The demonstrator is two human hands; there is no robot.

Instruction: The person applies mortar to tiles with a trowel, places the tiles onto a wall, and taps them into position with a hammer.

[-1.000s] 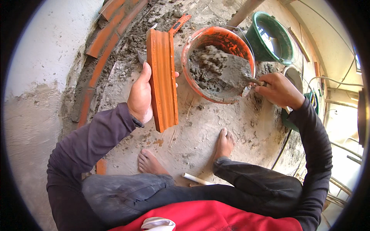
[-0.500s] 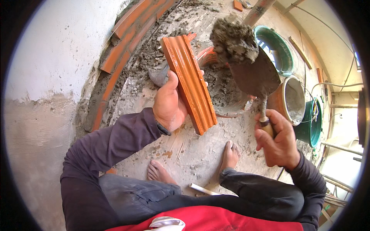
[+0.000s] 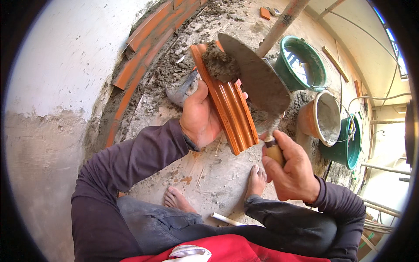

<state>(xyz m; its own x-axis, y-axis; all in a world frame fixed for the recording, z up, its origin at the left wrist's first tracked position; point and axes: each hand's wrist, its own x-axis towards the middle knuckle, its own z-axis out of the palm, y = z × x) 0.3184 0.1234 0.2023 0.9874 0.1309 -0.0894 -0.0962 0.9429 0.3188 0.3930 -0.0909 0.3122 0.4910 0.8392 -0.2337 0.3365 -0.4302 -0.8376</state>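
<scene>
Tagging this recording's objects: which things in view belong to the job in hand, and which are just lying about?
In use:
grooved orange brick, in the left hand
trowel, in the right hand
mortar at the brick's upper end

Apparently just lying about:
white tube
wooden strip
small orange block

Slanting pole [image 3: 283,27], wooden strip [image 3: 335,64], white tube [image 3: 227,219] (partly hidden)

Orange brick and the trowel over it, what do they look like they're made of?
The brick looks like fired clay: orange body, moulded grooves, and a glossy face that may be wet or glazed. The trowel blade seems to be metal, probably steel: thin, flat and dull, with greyish-brown smears. The handle is likely wood, being tan and rounded, though plastic is possible.
</scene>
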